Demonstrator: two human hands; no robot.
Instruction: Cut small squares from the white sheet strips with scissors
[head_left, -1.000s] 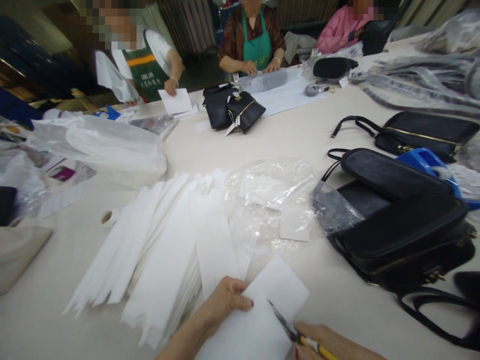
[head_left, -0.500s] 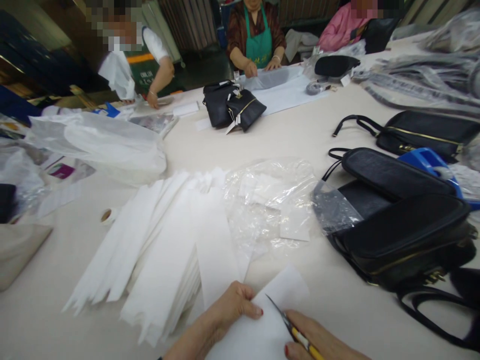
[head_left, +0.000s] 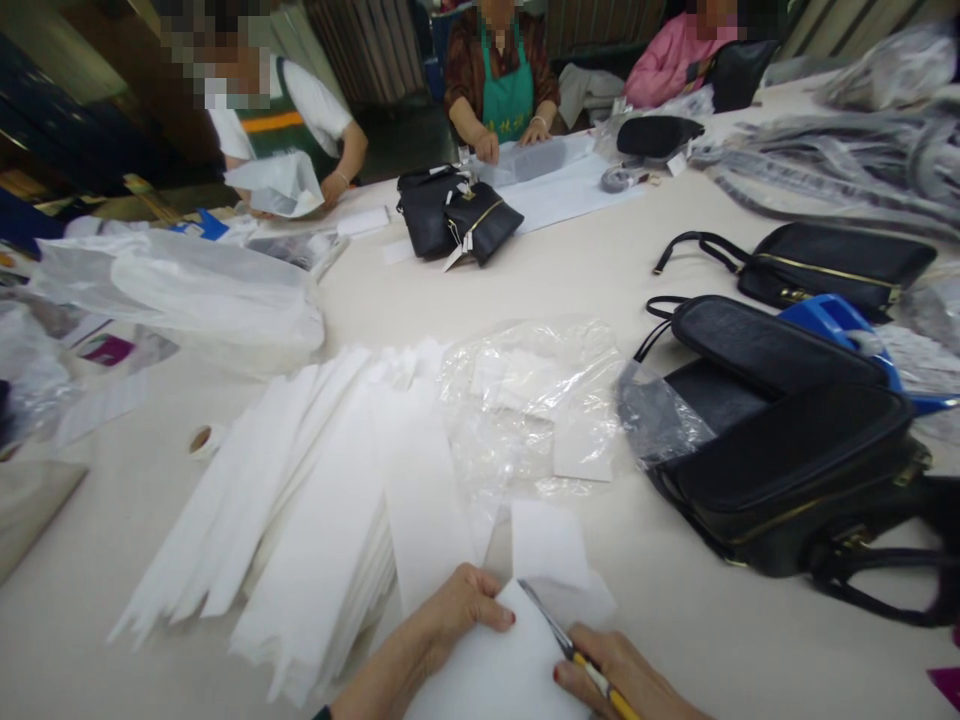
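My left hand point(head_left: 450, 612) pinches a white paper sheet point(head_left: 495, 670) at the table's near edge. My right hand point(head_left: 622, 680) grips yellow-handled scissors point(head_left: 559, 635), whose blades lie across the sheet's far end. A cut-off white strip point(head_left: 549, 545) sits just beyond the blades, tilted up from the sheet. Left of my hands spreads a fan of long white paper strips point(head_left: 315, 510).
A crumpled clear plastic bag point(head_left: 532, 400) lies behind the paper. Black handbags point(head_left: 795, 460) crowd the right, with a blue object point(head_left: 840, 320) behind them. A tape roll point(head_left: 201, 440) and white plastic bags point(head_left: 195, 290) are at left. Three people work at the far side near two black bags point(head_left: 457, 215).
The scissors have cut further through the sheet, and its far piece has come apart and swung up. The person at far left now holds a white bag.
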